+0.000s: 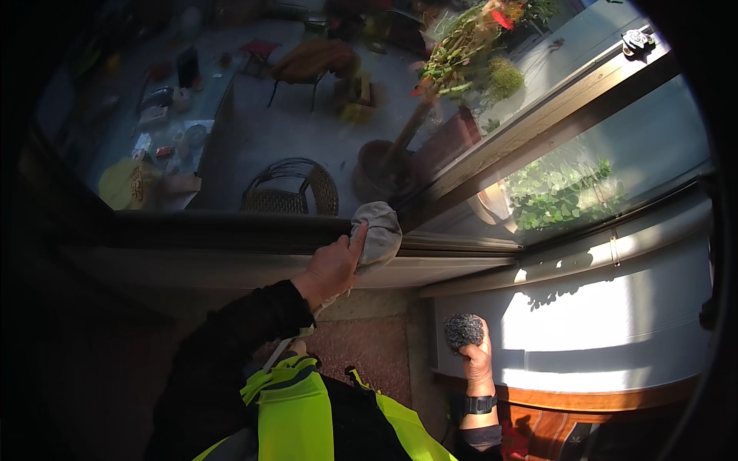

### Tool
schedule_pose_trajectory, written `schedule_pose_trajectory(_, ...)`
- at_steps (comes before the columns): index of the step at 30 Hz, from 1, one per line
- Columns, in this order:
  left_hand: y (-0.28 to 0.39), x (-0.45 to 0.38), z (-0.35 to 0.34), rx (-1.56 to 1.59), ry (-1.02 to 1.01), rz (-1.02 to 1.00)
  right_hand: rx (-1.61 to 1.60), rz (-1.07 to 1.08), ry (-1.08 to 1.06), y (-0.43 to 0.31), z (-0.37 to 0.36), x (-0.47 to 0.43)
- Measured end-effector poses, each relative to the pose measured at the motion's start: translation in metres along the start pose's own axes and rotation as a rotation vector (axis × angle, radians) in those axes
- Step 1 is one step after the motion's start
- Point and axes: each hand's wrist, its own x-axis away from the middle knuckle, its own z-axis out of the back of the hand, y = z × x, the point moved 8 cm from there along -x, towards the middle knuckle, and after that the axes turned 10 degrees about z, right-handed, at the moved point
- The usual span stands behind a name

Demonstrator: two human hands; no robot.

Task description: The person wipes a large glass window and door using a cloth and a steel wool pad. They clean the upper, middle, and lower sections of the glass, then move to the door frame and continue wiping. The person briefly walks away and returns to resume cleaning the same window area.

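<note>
My left hand presses a bunched grey cloth against the bottom of a sliding window, where the upright metal frame meets the lower rail. The index finger lies stretched along the cloth. Off to the right and lower down, my right hand grips a dark steel wool scourer. It is held apart from the window, in front of a white wall. A black watch band circles the right wrist.
Behind the glass are a wicker chair, a potted plant and a table with assorted items. A pipe runs along the sunlit wall. Wooden furniture stands at lower right. A window latch sits high on the frame.
</note>
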Motion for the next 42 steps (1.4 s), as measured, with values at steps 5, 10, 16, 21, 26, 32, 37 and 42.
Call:
schedule_pose_trajectory(5, -0.021, 0.053, -0.048, -0.157, -0.174, -0.155, 0.023, -0.021, -0.014, 0.009, 0.004, -0.003)
schedule_pose_trajectory(10, -0.01, 0.086, -0.048, -0.148, -0.192, -0.184, 0.001, -0.033, 0.006, 0.017, 0.005, -0.007)
schedule_pose_trajectory(16, -0.011, 0.064, -0.031, -0.176, -0.131, -0.122, 0.053, -0.041, -0.026, 0.017, -0.007, -0.006)
schedule_pose_trajectory(21, -0.013, 0.032, -0.025, -0.154, -0.042, -0.087, 0.054, -0.013, -0.05, 0.017, -0.016, -0.001)
schedule_pose_trajectory(26, -0.045, 0.043, -0.035, -0.234, -0.178, 0.072, 0.042, -0.02, -0.072, 0.021, -0.02, 0.0)
schedule_pose_trajectory(32, -0.1, 0.109, -0.006, -0.333, -0.127, 0.16, -0.059, -0.067, -0.141, 0.033, -0.049, -0.014)
schedule_pose_trajectory(37, -0.16, 0.186, 0.04, -0.285, -0.22, 0.451, -0.111, -0.111, -0.346, 0.045, -0.107, -0.036)
schedule_pose_trajectory(42, -0.171, 0.249, 0.107, -0.097, 0.073, 0.445, -0.087, -0.201, -0.617, 0.051, -0.184, -0.033)
